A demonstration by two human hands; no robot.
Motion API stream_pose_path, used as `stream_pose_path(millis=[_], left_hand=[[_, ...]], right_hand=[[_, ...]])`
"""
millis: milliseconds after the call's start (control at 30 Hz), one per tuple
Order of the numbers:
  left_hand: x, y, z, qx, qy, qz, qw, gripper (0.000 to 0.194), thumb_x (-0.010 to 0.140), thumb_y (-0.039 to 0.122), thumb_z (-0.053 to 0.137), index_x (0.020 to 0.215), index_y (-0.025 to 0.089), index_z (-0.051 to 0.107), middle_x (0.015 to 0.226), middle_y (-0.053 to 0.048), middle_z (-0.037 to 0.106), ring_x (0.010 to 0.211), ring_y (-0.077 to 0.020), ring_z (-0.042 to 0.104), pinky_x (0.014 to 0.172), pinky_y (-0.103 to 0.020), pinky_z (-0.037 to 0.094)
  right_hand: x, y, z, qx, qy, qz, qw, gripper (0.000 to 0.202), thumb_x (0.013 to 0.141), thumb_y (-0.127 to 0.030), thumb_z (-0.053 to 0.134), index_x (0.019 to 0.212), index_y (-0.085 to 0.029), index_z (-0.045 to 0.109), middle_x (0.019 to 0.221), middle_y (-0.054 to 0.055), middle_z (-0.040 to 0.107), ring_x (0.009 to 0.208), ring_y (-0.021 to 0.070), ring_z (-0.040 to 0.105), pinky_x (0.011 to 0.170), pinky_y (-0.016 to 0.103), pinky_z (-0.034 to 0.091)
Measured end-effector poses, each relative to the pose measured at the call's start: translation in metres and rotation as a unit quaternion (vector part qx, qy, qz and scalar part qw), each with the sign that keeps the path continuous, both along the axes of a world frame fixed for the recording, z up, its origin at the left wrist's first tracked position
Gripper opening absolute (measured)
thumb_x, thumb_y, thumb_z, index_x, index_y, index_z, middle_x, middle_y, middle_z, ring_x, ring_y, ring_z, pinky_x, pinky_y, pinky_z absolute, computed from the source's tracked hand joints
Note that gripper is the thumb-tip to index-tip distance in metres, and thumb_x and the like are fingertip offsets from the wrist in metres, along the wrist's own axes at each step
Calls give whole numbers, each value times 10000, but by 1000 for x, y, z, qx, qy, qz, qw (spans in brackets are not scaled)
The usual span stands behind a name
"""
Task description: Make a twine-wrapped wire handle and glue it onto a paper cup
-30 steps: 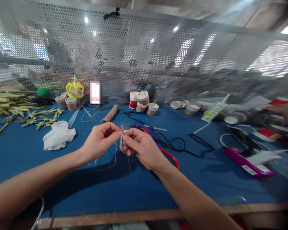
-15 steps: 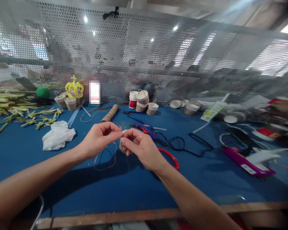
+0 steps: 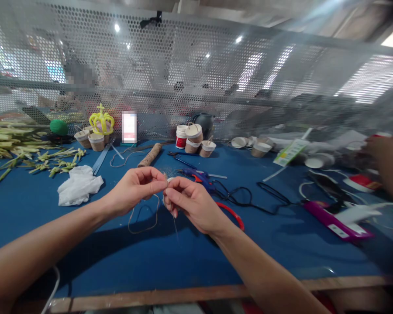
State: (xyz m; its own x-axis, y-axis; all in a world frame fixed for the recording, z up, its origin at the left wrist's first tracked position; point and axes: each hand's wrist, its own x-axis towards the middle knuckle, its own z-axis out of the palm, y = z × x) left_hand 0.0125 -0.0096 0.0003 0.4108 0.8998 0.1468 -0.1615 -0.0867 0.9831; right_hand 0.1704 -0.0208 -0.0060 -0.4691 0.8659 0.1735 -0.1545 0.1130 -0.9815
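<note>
Both forearms reach in over the blue table (image 3: 118, 266), and the hands meet near its middle. The left hand (image 3: 131, 192) comes in palm inward, its thumb and forefinger pinched on the twine (image 3: 156, 213). The right hand (image 3: 193, 203) faces it, fingers curled and gripping a small cup (image 3: 170, 179). Print on the green-and-white packet (image 3: 291, 151) and the red label of the tub (image 3: 181, 141) is too small to read. The cup sits behind the right fingers, mostly hidden, its white edge showing above them, just beside the left fingertips. The twine loops below the left hand. Beyond the right hand lies a blue glue gun (image 3: 199, 175).
</note>
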Motion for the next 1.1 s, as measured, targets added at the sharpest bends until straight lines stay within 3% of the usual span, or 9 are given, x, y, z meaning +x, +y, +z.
stream_pose_path(millis=[400,767,900,1100], left_hand=[[2,-3,3,-54,-33,0,998,149,659,233,648,652,133,538,543,58,461,413,-20,313,402,-193,181],[4,-4,4,18,-24,47,998,105,657,184,646,643,126,560,565,44,508,447,-23,368,420,-176,255],[3,-3,3,-15,8,36,999,145,665,243,642,660,129,551,537,52,486,410,-19,332,391,-176,214],[4,-5,3,-15,20,77,997,152,651,244,647,649,126,550,534,45,487,411,-25,319,389,-187,201]], right_hand=[[1,-1,-1,27,-23,-14,999,144,756,-267,565,711,-154,488,565,-38,516,474,54,471,437,186,396],[1,-1,1,34,-34,-9,999,138,764,-267,551,717,-154,486,573,-35,517,477,55,474,441,187,399],[1,-2,0,54,-63,-39,996,144,766,-279,543,721,-155,484,577,-33,507,489,62,471,461,201,402],[-2,-3,0,80,-103,-80,988,167,764,-312,539,721,-166,469,571,-34,485,491,73,458,478,225,397]])
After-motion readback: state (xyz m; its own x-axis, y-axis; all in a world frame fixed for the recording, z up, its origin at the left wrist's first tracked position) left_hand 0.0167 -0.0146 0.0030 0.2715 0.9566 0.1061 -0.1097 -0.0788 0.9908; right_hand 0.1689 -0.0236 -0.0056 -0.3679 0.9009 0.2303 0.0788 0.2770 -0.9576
